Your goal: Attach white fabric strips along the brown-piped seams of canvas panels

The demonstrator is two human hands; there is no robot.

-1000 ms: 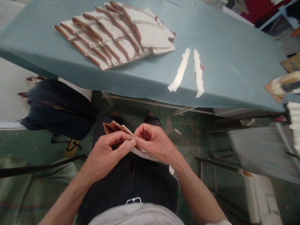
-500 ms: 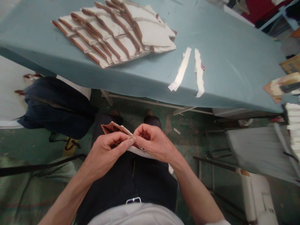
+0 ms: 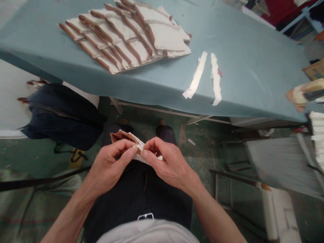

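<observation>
Over my lap I hold a small folded white-and-brown fabric piece, its brown side showing at the upper left. My left hand pinches its edge between thumb and forefinger. Close beside it, my right hand pinches the same edge, fingers curled. Both thumbs almost meet at a pale fold, and the hands cover much of the piece. Beyond them, a fanned pile of similar white pieces with brown edges lies on the table.
Two white strips lie near the table's front edge. A dark blue bundle of cloth or a bag is at the left. On the right stand a metal frame and a grey panel. A cream-and-brown object sits at the table's right end.
My left thumb and fingers have shifted slightly left along the edge. My right hand has turned a little, its thumb now pressing on the pale fold. The pile and strips stay put.
</observation>
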